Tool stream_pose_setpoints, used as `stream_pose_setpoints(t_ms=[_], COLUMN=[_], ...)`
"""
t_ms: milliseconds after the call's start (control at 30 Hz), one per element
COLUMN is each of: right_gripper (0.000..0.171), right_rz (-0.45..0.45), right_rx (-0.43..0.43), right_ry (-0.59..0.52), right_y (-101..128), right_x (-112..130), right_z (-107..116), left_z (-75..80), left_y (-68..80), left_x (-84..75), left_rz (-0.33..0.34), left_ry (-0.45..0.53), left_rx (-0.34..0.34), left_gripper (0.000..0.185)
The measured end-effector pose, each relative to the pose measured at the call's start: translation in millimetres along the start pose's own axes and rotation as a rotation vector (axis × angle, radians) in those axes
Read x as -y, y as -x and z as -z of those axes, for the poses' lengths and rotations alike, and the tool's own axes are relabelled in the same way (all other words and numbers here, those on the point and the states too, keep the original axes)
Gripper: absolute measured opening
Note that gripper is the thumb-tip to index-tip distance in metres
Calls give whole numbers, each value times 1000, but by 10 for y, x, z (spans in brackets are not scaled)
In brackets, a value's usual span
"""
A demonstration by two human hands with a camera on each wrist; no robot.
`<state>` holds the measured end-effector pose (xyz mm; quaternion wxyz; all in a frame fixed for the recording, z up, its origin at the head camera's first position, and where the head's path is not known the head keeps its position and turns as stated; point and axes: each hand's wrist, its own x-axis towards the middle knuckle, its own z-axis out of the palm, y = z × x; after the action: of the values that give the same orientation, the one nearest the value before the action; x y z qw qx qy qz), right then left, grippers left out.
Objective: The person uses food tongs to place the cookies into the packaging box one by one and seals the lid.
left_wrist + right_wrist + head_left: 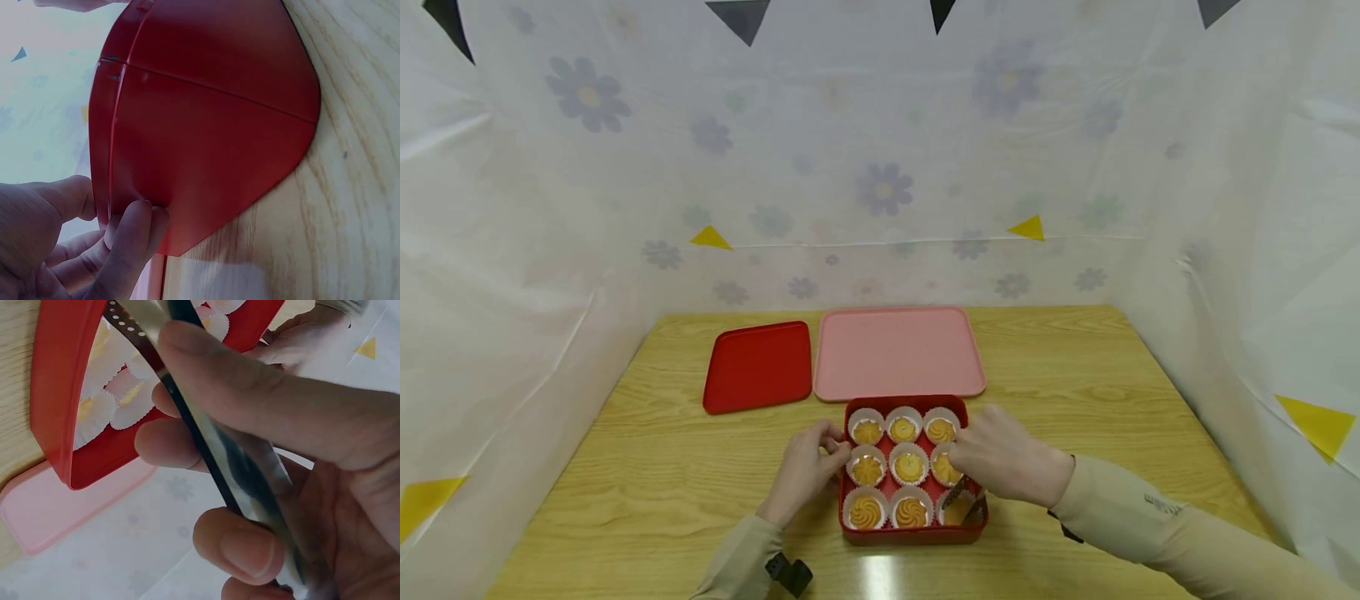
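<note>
A red box (913, 537) on the table holds rows of piped butter cookies (910, 467) in white pleated paper cups. At the box's left side, my left hand (808, 467) pinches the rim and wall between thumb and fingers, plain in the left wrist view. Metal tongs (231, 469) with perforated tips lie in the grip of my right hand (1003, 454), thumb on one side and fingers on the other. Their tips point down at the cookie (953, 510) in the front right cup. The tongs partly cover it; whether they touch it I cannot tell.
Behind the box lies a pink tray (898, 350), with a smaller red tray (760, 367) to its left. Both rest on the wooden table (1060, 358). A white flowered sheet (880, 125) hangs at the back and sides.
</note>
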<state>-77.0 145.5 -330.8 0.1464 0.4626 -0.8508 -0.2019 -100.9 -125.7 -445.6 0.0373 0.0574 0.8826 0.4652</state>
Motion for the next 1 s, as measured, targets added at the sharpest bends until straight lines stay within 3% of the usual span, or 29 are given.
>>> stream_pose_setpoints(t_ms=[267, 533, 667, 1000], right_gripper=[29, 35, 41, 24], right_rz=[9, 31, 24, 10], right_rx=[6, 15, 11, -52], right_ry=[-11, 12, 23, -57], right_y=[35, 102, 180, 371], right_x=[-67, -162, -188, -219], right_z=[27, 117, 66, -91], left_z=[1, 2, 3, 15], left_y=[-2, -22, -22, -8], left_x=[-6, -5, -3, 2], left_rz=[3, 1, -1, 13], left_ry=[-5, -4, -4, 5], left_rx=[1, 0, 4, 18], left_gripper=[10, 11, 10, 10])
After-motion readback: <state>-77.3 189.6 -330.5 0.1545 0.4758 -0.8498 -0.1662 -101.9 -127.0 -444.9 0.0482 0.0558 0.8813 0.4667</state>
